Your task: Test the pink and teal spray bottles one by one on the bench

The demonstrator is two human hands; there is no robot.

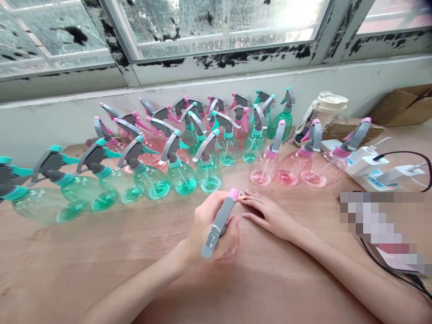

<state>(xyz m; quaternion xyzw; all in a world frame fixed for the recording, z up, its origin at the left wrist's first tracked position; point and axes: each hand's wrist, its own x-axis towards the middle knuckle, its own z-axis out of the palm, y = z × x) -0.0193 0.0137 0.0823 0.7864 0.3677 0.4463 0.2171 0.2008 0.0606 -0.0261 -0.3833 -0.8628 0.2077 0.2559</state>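
Note:
My left hand (200, 229) is wrapped round the neck of a pink spray bottle (218, 227) with a grey head and a pink nozzle. The hand hides most of its clear body, which shows faintly below the fingers. Close to the right of the nozzle, my right hand (266, 213) rests low over the table, fingers stretched out and apart. Its fingertips are near the left index finger; I cannot tell whether they touch. Behind the hands stand a green spray bottle (209, 173) and a pink spray bottle (263, 171).
Rows of green and pink spray bottles fill the back of the wooden table (135, 252). A white cup (324, 110), cardboard (405, 105) and a power strip (374, 180) with chargers stand at the right. A blurred-out device (388, 234) with cables lies nearer. A window (216, 27) rises behind.

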